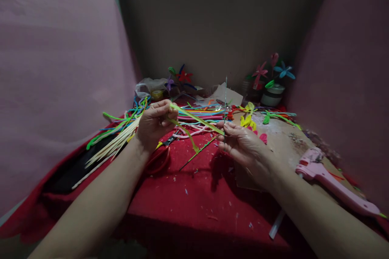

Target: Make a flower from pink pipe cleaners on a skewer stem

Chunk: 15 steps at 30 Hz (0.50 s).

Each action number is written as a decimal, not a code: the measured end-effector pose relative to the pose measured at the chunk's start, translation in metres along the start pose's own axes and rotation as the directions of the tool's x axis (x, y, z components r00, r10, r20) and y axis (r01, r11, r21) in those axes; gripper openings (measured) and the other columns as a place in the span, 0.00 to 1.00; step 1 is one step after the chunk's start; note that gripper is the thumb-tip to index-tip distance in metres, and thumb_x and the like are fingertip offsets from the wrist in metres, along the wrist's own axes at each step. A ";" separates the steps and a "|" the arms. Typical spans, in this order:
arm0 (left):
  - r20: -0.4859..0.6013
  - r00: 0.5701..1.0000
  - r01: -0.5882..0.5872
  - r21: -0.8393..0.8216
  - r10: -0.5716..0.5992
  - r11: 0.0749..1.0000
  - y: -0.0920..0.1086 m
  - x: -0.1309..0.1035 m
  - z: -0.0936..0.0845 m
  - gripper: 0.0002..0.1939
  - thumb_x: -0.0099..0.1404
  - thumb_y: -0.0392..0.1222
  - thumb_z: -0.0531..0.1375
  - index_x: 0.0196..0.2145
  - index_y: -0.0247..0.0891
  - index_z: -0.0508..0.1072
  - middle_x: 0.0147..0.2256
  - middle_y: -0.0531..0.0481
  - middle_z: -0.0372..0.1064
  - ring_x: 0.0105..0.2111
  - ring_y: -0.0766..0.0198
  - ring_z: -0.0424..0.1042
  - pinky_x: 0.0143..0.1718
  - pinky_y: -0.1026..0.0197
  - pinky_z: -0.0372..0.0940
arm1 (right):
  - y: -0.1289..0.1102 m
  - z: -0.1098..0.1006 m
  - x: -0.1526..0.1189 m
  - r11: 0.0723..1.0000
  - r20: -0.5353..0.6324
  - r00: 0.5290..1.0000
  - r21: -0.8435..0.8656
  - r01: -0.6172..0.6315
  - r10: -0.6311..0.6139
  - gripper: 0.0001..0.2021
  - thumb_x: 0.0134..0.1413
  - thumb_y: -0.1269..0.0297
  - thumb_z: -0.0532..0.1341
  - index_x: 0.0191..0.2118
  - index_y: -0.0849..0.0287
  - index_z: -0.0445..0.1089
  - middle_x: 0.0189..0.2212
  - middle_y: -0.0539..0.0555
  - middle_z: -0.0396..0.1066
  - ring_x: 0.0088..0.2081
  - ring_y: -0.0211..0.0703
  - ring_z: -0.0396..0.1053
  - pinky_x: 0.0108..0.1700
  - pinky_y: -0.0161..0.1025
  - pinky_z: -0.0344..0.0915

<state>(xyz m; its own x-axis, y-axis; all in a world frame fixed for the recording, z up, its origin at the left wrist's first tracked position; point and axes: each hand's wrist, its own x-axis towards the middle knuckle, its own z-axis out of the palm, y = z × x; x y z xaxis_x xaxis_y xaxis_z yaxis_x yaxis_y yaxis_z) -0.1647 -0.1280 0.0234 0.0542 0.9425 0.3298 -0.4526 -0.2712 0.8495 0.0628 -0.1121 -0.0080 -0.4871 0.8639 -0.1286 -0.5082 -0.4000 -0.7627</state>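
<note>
My left hand [155,124] pinches a strip of yellow-green tape [197,119], whose loose tail hangs below the fingers towards the cloth. The strip stretches taut across to my right hand [244,141]. There, closed fingers hold a thin, upright, wire-like stem [225,95], and the tape's far end meets it at the fingertips. Whether the tape is wound around the stem is too small to tell. On the red cloth between the hands lies a thin green stick [202,148], dark at its lower end.
Pale wooden sticks [114,143] and coloured pipe cleaners [200,113] lie left and behind. Red-handled scissors [159,160] rest near my left wrist. At right, a pink glue gun [328,182] sits by a board [285,129]. Pipe-cleaner flowers [284,71] stand at the back.
</note>
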 end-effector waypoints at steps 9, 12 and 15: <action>-0.116 0.983 -0.164 -0.200 0.143 0.966 0.017 0.006 -0.021 0.09 0.60 0.32 0.53 0.22 0.33 0.64 0.20 0.57 0.56 0.13 0.80 0.52 0.13 0.74 0.51 | -0.002 -0.002 0.003 0.993 0.051 0.999 0.120 -0.004 -0.002 0.05 0.45 0.74 0.62 0.31 0.62 0.67 0.17 0.44 0.53 0.16 0.26 0.50 0.15 0.27 0.46; -0.147 0.980 -0.152 -0.101 0.136 0.983 0.023 0.005 -0.022 0.08 0.59 0.32 0.55 0.22 0.33 0.65 0.20 0.56 0.59 0.14 0.80 0.54 0.14 0.75 0.52 | -0.001 -0.006 0.006 0.997 0.039 0.999 0.081 0.011 -0.014 0.08 0.48 0.72 0.60 0.37 0.62 0.69 0.18 0.45 0.56 0.18 0.29 0.54 0.18 0.28 0.53; -0.089 0.991 -0.088 0.093 0.096 0.992 0.023 0.000 -0.011 0.05 0.56 0.31 0.57 0.23 0.31 0.69 0.22 0.52 0.64 0.15 0.78 0.57 0.15 0.74 0.54 | -0.001 -0.007 0.007 0.999 0.012 1.000 0.032 0.019 -0.019 0.09 0.48 0.69 0.60 0.38 0.62 0.70 0.20 0.48 0.59 0.22 0.32 0.59 0.24 0.33 0.61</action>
<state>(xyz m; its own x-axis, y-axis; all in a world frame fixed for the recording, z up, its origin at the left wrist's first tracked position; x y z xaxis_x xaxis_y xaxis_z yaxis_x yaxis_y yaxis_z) -0.1847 -0.1327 0.0388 -0.0693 0.9257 0.3720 -0.3709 -0.3700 0.8518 0.0653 -0.1035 -0.0129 -0.4859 0.8675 -0.1063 -0.5396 -0.3934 -0.7443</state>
